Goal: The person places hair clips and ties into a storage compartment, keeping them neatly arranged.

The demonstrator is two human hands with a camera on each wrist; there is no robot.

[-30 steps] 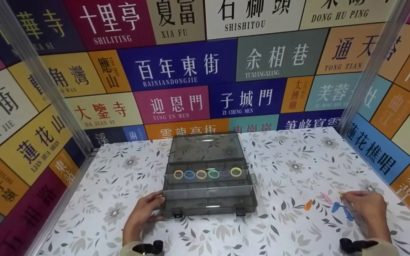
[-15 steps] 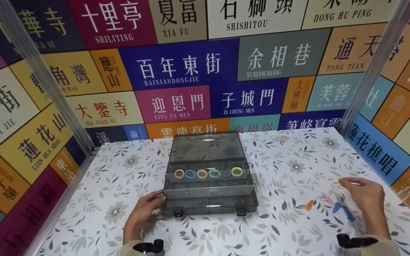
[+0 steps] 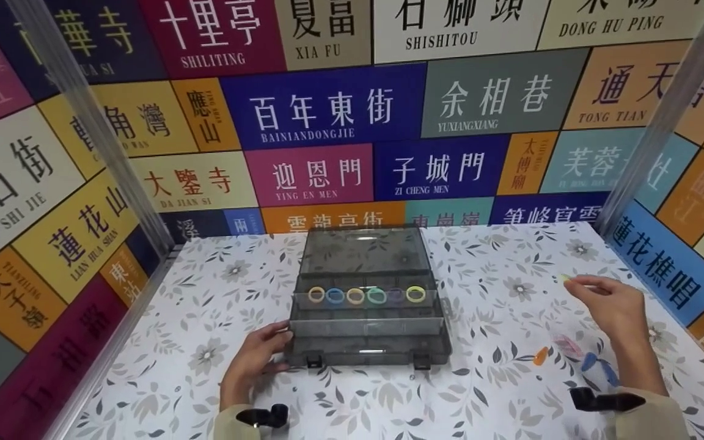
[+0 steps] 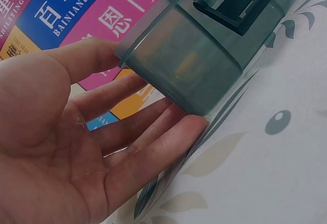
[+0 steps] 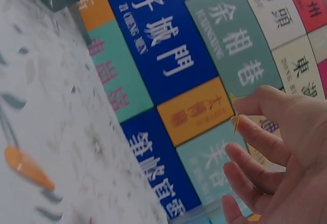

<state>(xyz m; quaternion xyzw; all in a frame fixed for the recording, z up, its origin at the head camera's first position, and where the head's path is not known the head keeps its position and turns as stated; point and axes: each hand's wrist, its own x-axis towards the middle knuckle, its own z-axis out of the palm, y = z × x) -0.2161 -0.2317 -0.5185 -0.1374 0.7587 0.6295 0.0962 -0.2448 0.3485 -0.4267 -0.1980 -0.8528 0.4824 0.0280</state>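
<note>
A dark see-through box [image 3: 367, 351] stands with its lid raised and its tiered trays showing. My left hand [image 3: 257, 354] touches the box's left side; its extended fingers meet the rim and lower corner in the left wrist view. My right hand [image 3: 612, 302] is raised over the table's right side. Between thumb and forefinger it pinches a small yellow hair clip [image 5: 235, 126], mostly hidden by the fingertips, while the other fingers are loosely bent. Below this hand lie an orange hair clip [image 3: 541, 355], a pink hair clip [image 3: 568, 346] and blue hair clips [image 3: 599, 368].
Several coloured hair ties, among them a blue one [image 3: 328, 297], sit in a row along an upper tray of the box. The table [image 3: 205, 397] has a floral cover. Sign-patterned walls [image 3: 327, 110] and clear corner posts [image 3: 651, 116] bound the back and sides.
My right hand has lifted the yellow clip away from the other clips, moving up and toward the back. My left hand stays at the box. The head view has shifted slightly.
</note>
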